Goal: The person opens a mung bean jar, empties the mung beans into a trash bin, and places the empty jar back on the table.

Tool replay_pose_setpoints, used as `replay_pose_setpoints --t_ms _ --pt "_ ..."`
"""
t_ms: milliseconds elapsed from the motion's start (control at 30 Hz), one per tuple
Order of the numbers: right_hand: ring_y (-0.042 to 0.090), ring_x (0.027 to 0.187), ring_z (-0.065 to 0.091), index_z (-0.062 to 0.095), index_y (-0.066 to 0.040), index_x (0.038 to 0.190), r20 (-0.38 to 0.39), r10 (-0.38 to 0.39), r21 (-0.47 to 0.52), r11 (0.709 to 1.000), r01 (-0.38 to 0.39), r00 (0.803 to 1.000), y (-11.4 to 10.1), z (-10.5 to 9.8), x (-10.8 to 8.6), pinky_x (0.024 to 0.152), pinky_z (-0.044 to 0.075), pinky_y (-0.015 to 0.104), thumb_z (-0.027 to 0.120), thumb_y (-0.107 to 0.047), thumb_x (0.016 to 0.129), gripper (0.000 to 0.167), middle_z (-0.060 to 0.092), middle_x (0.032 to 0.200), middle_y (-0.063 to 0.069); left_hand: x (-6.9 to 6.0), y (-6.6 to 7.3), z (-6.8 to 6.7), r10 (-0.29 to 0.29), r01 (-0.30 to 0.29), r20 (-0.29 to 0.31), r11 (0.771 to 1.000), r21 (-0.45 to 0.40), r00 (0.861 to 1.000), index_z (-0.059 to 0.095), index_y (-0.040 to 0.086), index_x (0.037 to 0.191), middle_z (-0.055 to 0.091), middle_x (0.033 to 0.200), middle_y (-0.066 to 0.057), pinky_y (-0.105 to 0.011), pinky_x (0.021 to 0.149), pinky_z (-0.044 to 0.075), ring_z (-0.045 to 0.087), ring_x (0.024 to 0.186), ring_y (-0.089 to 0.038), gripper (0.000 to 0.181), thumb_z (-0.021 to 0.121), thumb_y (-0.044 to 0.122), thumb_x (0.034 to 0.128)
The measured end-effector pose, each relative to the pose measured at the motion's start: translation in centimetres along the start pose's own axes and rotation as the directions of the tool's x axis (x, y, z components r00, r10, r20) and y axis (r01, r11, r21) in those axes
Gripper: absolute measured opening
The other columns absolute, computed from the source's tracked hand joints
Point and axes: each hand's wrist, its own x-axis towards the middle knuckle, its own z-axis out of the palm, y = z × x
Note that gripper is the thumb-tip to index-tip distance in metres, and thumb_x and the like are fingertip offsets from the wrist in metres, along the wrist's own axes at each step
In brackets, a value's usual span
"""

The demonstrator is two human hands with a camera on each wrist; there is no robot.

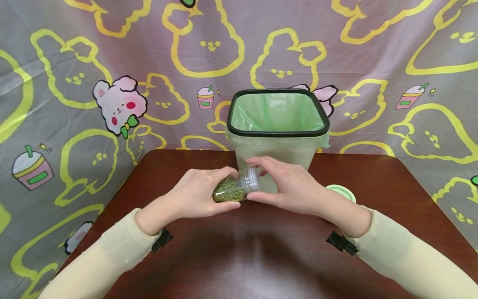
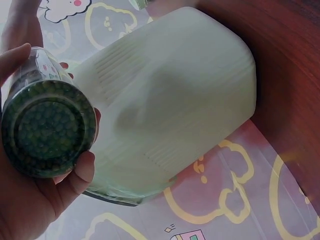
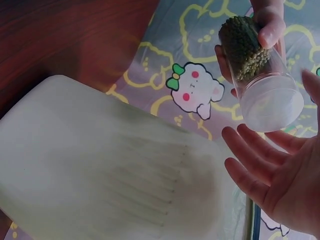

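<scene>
A clear jar (image 1: 228, 192) of small green beans lies tilted on its side in the air, gripped by the left hand (image 1: 198, 193). Its translucent capped end (image 1: 252, 180) points to the right. Around that end the right hand (image 1: 289, 185) spreads thumb and fingers; in the right wrist view this hand (image 3: 285, 185) shows a gap between its fingers and the cap (image 3: 272, 102). The left wrist view looks at the base of the jar (image 2: 49, 129), with the left hand (image 2: 25, 205) wrapped about its side.
Behind the hands stands a pale bin (image 1: 278, 134) with a black rim and a green liner. A round green and white object (image 1: 342, 192) lies on the brown table (image 1: 254, 257), partly behind the right forearm. A patterned cloth (image 1: 149, 54) hangs at the back and sides.
</scene>
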Motion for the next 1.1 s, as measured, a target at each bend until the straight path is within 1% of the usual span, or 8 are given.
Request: replay_pose_setpoints --t_ms 133,233,300,367,500,733,967,1100 --pt "0.01 0.101 0.062 0.05 -0.015 0.138 0.02 0.056 0.012 0.998 -0.056 0.998 -0.13 -0.14 0.11 0.076 0.049 0.042 0.063 -0.047 0.092 0.058 0.061 0.123 -0.005 0.08 0.06 -0.04 0.002 -0.002 0.0 1.0 0.005 1.0 0.059 0.021 0.116 0.068 0.096 0.013 -0.025 0.05 0.041 0.057 0.067 -0.002 0.054 0.068 0.06 0.0789" --pt "0.009 0.096 0.063 0.051 -0.016 0.137 0.051 0.084 0.006 0.996 -0.085 0.995 -0.14 -0.11 0.13 0.076 0.049 0.042 0.059 -0.047 0.095 0.053 0.065 0.115 -0.006 0.11 0.07 -0.06 0.0 0.0 0.003 1.0 0.009 1.0 0.059 0.022 0.116 0.067 0.095 0.013 -0.025 0.05 0.041 0.057 0.067 -0.002 0.054 0.068 0.06 0.0789" --pt "0.008 0.091 0.063 0.053 -0.016 0.135 0.068 0.095 -0.002 0.995 -0.096 0.993 -0.12 -0.04 0.12 0.074 0.049 0.04 0.058 -0.048 0.094 0.052 0.066 0.106 -0.008 0.11 0.08 -0.06 -0.001 0.001 0.006 1.0 0.009 1.0 0.058 0.022 0.116 0.067 0.095 0.013 -0.024 0.05 0.041 0.057 0.067 -0.002 0.054 0.068 0.06 0.0789" --pt "0.006 0.089 0.062 0.054 -0.017 0.134 0.076 0.096 -0.004 0.995 -0.096 0.992 -0.1 0.02 0.09 0.072 0.049 0.038 0.059 -0.05 0.094 0.052 0.066 0.102 -0.01 0.1 0.09 -0.04 -0.002 0.002 0.011 1.0 0.004 1.0 0.058 0.022 0.117 0.067 0.095 0.013 -0.024 0.05 0.041 0.056 0.067 -0.001 0.054 0.068 0.06 0.0791" --pt "0.006 0.088 0.061 0.055 -0.017 0.133 0.058 0.079 -0.005 0.997 -0.079 0.995 -0.03 0.03 0.03 0.071 0.048 0.035 0.063 -0.05 0.091 0.054 0.065 0.105 -0.01 0.03 0.08 -0.01 -0.006 0.006 0.016 1.0 -0.002 1.0 0.059 0.021 0.118 0.067 0.095 0.013 -0.024 0.051 0.04 0.056 0.067 -0.001 0.055 0.068 0.059 0.0792" --pt "0.006 0.088 0.059 0.054 -0.015 0.134 0.019 0.023 0.005 1.0 -0.023 1.0 0.05 0.02 -0.11 0.067 0.047 0.032 0.071 -0.046 0.086 0.059 0.062 0.114 -0.008 -0.02 0.01 0.02 -0.011 0.011 0.014 1.0 0.001 1.0 0.059 0.022 0.117 0.067 0.097 0.012 -0.024 0.051 0.041 0.057 0.067 -0.002 0.054 0.069 0.059 0.0789" --pt "0.005 0.088 0.057 0.052 -0.017 0.135 -0.005 -0.053 0.009 0.999 0.053 0.999 0.46 0.24 -0.25 0.065 0.047 0.029 0.075 -0.04 0.085 0.06 0.059 0.111 -0.007 -0.05 -0.1 0.05 -0.024 0.024 0.028 1.0 -0.008 0.999 0.059 0.022 0.118 0.068 0.1 0.011 -0.023 0.051 0.041 0.057 0.069 -0.002 0.054 0.069 0.058 0.0794" --pt "0.007 0.089 0.056 0.051 -0.018 0.134 -0.022 -0.094 0.005 0.996 0.094 0.995 0.5 0.24 -0.31 0.066 0.048 0.03 0.077 -0.037 0.084 0.06 0.057 0.109 -0.006 -0.09 -0.15 0.05 -0.027 0.027 0.03 1.0 -0.01 0.999 0.059 0.021 0.119 0.068 0.101 0.01 -0.024 0.051 0.041 0.057 0.07 -0.003 0.055 0.068 0.059 0.0796"
